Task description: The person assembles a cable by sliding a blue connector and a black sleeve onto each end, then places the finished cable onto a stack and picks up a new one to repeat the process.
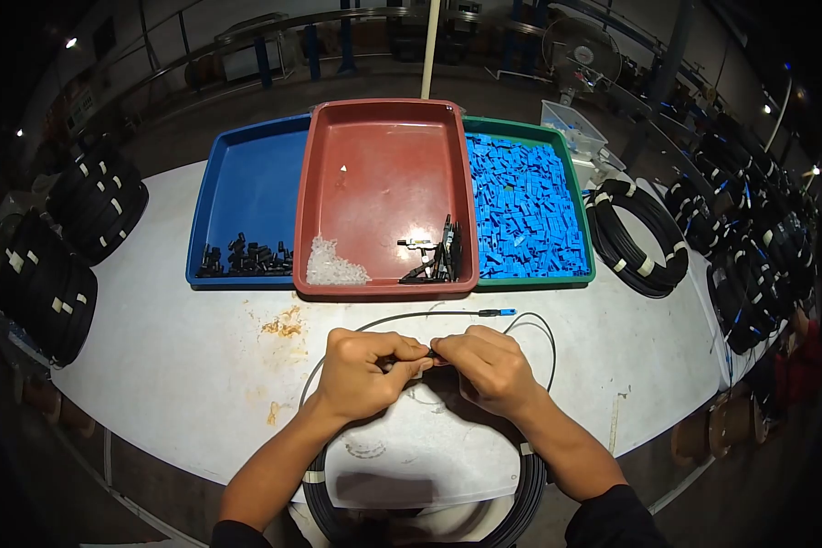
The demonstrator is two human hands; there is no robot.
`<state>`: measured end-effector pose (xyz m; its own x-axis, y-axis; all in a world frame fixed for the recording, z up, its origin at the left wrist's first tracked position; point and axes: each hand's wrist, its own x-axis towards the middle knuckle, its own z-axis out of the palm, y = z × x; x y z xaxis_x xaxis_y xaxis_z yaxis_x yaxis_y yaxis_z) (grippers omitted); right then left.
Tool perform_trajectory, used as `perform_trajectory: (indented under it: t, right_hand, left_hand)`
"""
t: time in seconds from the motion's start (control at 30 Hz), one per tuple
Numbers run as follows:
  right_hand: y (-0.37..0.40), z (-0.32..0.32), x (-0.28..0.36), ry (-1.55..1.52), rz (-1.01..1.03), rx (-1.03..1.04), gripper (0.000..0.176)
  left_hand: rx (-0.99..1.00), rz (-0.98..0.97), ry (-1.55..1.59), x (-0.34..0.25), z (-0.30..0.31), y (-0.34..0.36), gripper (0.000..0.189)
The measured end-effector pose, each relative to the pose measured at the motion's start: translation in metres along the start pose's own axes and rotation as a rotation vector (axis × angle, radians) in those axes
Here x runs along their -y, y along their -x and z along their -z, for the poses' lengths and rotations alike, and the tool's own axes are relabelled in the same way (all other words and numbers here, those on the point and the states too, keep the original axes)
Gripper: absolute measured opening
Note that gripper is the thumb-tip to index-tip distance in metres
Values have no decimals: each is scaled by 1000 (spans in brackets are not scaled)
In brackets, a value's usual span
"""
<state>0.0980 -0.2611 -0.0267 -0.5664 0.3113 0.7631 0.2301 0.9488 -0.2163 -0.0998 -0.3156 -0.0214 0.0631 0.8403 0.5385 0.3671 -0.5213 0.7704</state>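
My left hand (363, 372) and my right hand (486, 367) meet over the near part of the white table. Both pinch a small black piece (433, 353) between thumbs and fingers; most of it is hidden by the fingertips. A coil of black cable (530, 493) lies at the table's near edge under my forearms, with a light tie round it on each side. From the coil a thin cable loops behind my hands and ends in a blue-tipped connector (497, 312), which lies on the table just in front of the trays.
A red tray (384, 164) holds clear bits and black parts. It overlaps a blue tray (247, 183) with black parts and a green tray (583, 228) full of blue pieces. Black cable coils (637, 237) stand right and left; a clear box (573, 126) sits behind.
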Motion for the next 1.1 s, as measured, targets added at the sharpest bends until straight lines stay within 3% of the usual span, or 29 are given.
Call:
perform_trajectory:
  t: [0.07,0.17,0.23,0.27,0.37,0.43,0.47,0.53,0.57,0.63,0.67,0.7,0.77,0.8,0.87,0.9,1.03,1.1]
  right_hand:
    - [-2,2,1,-5,-1,-20,30]
    - [2,3,4,-120,-200,35,23]
    - [-1,4,8,-521,-634,125,14]
    - [-1,4,4,-519,-632,122,14]
    - [0,1,-1,-713,-764,278,11]
    - [-3,1,5,-520,-572,105,13]
    - [-4,1,5,-522,-569,112,13]
    - [-4,0,3,-196,-221,-7,17]
    - [-3,-1,-1,-150,-125,-5,23]
    - [-3,1,0,-113,-104,4,21]
    - [-3,2,0,-73,-84,10,18]
    - [-3,3,1,-73,-86,8,18]
    - [-2,2,3,-161,-310,63,12]
    - [0,2,3,-159,-319,57,12]
    - [0,1,0,-589,-669,184,10]
    - [-1,4,-2,-598,-688,282,14]
    - [0,2,-3,-693,-721,252,12]
    - [-2,5,0,-484,-608,211,13]
  left_hand:
    - [-11,-89,-58,-3,-1,0,8]
    - [84,-779,-713,-11,2,-1,5]
    - [70,-905,-738,-8,3,-5,4]
    - [43,-1024,-772,-6,5,-6,6]
    - [68,-956,-702,0,9,-5,6]
    - [39,-765,-602,-1,10,-6,4]
    - [9,-642,-536,3,8,-4,6]
    - [-25,-380,-314,7,3,-2,10]
    - [-30,-379,-315,6,1,-1,10]
    - [-13,-191,-117,6,-2,1,12]
    - [-10,-190,-117,2,-1,1,12]
    - [36,-336,-315,-4,1,0,7]
    - [45,-717,-643,-4,-1,-1,6]
    - [54,-720,-638,-4,0,-1,6]
    - [56,-991,-829,-6,3,-4,7]
    - [36,-1016,-784,-2,3,-3,7]
    - [56,-955,-740,1,8,-3,5]
    - [63,-711,-556,3,11,-4,7]
